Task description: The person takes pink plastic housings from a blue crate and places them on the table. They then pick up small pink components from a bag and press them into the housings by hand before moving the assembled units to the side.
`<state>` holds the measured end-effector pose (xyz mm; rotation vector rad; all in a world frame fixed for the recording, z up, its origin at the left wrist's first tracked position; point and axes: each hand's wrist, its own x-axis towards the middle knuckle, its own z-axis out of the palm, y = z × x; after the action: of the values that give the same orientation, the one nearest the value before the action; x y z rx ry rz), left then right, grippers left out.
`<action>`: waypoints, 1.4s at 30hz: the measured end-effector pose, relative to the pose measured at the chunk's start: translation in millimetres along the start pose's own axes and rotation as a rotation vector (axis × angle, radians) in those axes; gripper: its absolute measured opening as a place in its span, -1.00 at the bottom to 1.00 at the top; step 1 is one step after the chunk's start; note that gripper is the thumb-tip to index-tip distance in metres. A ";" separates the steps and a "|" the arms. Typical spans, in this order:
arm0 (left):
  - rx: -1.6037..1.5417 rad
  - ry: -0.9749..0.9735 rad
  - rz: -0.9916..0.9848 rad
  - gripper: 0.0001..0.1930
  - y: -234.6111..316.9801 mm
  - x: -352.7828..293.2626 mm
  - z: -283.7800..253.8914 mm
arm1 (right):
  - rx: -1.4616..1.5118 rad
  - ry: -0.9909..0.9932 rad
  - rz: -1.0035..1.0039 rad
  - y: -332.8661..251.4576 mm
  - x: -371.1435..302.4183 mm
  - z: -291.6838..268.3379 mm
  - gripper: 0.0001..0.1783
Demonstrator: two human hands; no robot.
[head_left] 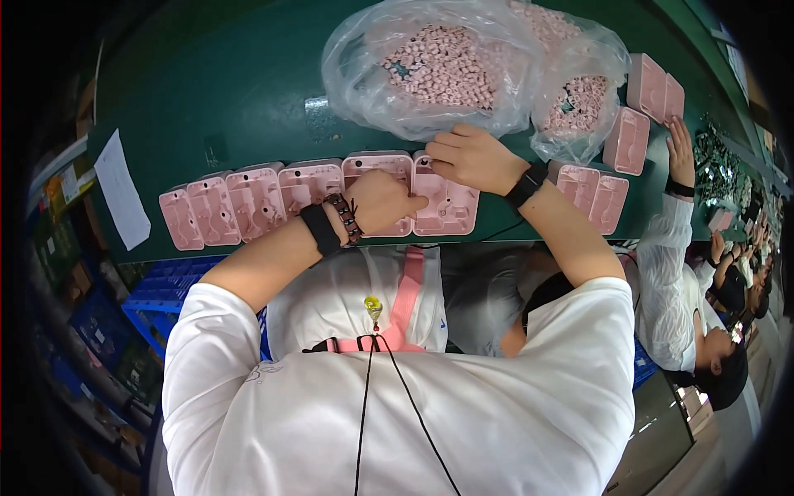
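Observation:
A row of pink plastic housings (265, 198), open side up, runs along the near edge of the table. My left hand (382, 202) lies over one of the row's right-hand housings, its fingers curled under. Its thumb points right, over the left wall of the end housing (453, 207). At the far left corner of that end housing is my right hand (478, 159), fingers bent and drawn together. Whatever either hand holds is hidden by the fingers. Just beyond my right hand, a large clear plastic bag (351, 83) contains many small pink parts (442, 70).
A smaller clear bag (608, 116) of pink parts sits to the right. More pink housings (630, 140) stand near it. Paper (120, 190) lies at the left of the green table (223, 83). A co-worker's hand (681, 153) reaches in at the right, beside a dark shiny heap (721, 169).

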<state>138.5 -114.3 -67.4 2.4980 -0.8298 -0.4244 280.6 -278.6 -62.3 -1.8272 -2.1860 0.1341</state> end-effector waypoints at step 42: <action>-1.430 0.311 -0.578 -0.54 38.2 -100.4 -45.8 | 0.939 0.640 0.945 -165.6 106.2 -20.9 -0.78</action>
<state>62.4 -63.3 5.0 1.2915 0.3398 -0.5187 112.9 -209.2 16.5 -1.7473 -0.5277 0.5523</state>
